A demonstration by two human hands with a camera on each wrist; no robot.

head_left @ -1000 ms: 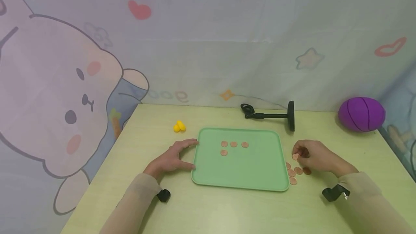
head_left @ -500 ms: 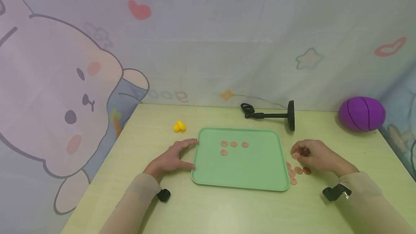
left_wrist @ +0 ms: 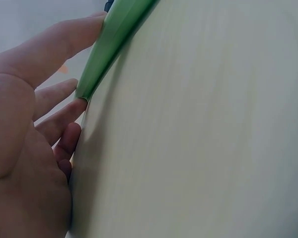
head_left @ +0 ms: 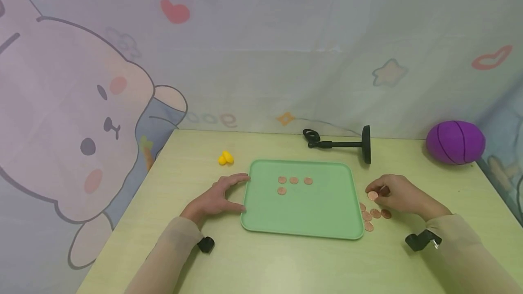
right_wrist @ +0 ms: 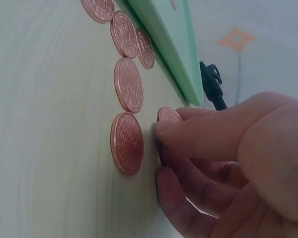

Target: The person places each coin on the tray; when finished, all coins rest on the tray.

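One coin (head_left: 372, 196) sits pinched in your right hand (head_left: 395, 193); lift level, left hand (head_left: 213, 198) spread wide against the tray (head_left: 314, 214).

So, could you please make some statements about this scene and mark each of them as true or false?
1. The left hand is at the left edge of the green tray. True.
2. The right hand holds nothing. False: it pinches a coin.
3. Four coins lie on the tray. True.
4. No coins lie beside the tray. False: five loose coins lie right of it.
5. A black stand lies beyond the tray. True.
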